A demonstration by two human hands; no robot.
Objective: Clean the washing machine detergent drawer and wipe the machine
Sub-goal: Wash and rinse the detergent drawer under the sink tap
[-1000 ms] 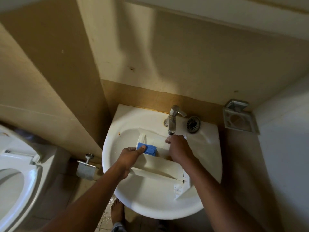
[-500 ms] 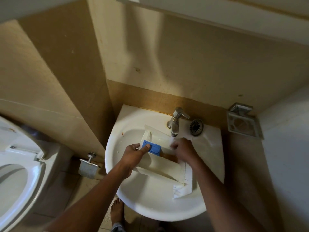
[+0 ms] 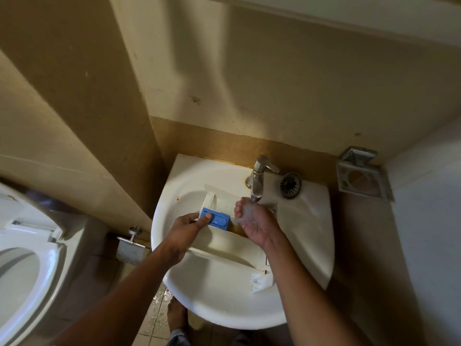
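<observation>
Beige bathroom; white sink (image 3: 306,221) (toilet (image 3: 50,258) beside) holds drawer (image 3: 232,245).

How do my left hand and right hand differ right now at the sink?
The left hand grips the detergent drawer, thumb on its blue insert; the right hand holds nothing. The left is clear of the stream; the right is cupped under the running faucet. Both are over the sink.

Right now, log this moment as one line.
step: rinsing | left hand: grips drawer, thumb on blue insert | right hand: cupped under running tap | drawer: lies in sink
</observation>
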